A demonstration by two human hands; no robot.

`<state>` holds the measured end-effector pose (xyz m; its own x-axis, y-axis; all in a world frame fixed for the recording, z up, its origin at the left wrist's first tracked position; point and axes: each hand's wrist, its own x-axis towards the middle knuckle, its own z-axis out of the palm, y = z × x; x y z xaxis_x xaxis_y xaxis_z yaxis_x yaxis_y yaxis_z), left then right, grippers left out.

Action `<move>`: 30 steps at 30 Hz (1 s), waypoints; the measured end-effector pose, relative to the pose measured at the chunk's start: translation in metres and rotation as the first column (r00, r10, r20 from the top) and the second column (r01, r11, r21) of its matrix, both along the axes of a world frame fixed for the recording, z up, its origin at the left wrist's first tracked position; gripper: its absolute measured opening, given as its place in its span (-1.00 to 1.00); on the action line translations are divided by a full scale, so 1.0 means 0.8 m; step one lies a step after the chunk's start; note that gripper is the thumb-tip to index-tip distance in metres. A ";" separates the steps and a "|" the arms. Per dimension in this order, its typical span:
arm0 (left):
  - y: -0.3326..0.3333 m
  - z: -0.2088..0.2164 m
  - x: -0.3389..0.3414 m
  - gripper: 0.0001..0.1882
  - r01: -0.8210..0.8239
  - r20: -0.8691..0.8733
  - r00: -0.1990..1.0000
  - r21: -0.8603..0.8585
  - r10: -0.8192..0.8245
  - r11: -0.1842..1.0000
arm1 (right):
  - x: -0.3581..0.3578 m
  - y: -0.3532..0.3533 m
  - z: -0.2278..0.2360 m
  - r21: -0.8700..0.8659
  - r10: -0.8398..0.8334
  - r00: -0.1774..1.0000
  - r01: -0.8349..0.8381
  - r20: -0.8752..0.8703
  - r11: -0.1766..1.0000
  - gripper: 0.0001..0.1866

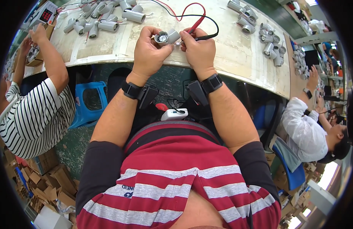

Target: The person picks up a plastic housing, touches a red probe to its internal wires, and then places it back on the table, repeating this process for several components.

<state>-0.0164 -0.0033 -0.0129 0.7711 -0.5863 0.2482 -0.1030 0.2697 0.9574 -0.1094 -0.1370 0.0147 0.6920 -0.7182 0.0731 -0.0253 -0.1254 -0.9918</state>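
My left hand [152, 53] is closed around a grey tube-shaped plastic housing [172, 36], with a small fan-like wheel in its round opening. Close beside it, my right hand [199, 51] pinches a red test probe [196, 25] and a black test probe [207, 37]. Their tips point at a small white connector [178, 43] between the two hands; whether they touch it is too small to tell. Red and black leads loop up from the probes over the far side of the table.
Similar grey housings [108, 26] lie in a heap at the far left of the worktable [119, 47], and more grey housings [273, 42] at the right. A display with red digits [46, 15] stands far left. Co-workers sit on both sides, with a blue stool [79, 100] at the left.
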 end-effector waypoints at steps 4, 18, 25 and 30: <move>0.001 0.000 -0.001 -0.53 -0.020 0.061 0.998 0.013 0.019 1.000 | 0.001 0.000 -0.002 -0.046 -0.011 1.000 0.011 -0.015 0.999 -0.81; 0.002 0.010 -0.006 -0.53 0.043 -0.013 0.999 -0.030 -0.043 0.999 | -0.001 -0.001 -0.002 -0.092 -0.006 1.000 0.003 -0.029 0.996 -0.81; 0.003 0.009 -0.005 -0.54 0.028 0.018 0.999 -0.005 -0.028 1.000 | -0.001 0.002 0.002 -0.115 -0.002 1.000 -0.001 -0.027 0.993 -0.81; 0.001 0.010 -0.007 -0.55 0.031 0.010 0.999 -0.014 -0.031 0.999 | 0.001 -0.001 -0.004 -0.121 -0.007 1.000 0.005 -0.011 0.993 -0.81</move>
<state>-0.0216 -0.0021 -0.0049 0.7499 -0.6064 0.2645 -0.1039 0.2868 0.9523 -0.1086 -0.1375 0.0113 0.6889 -0.7088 0.1517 -0.0379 -0.2442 -0.9690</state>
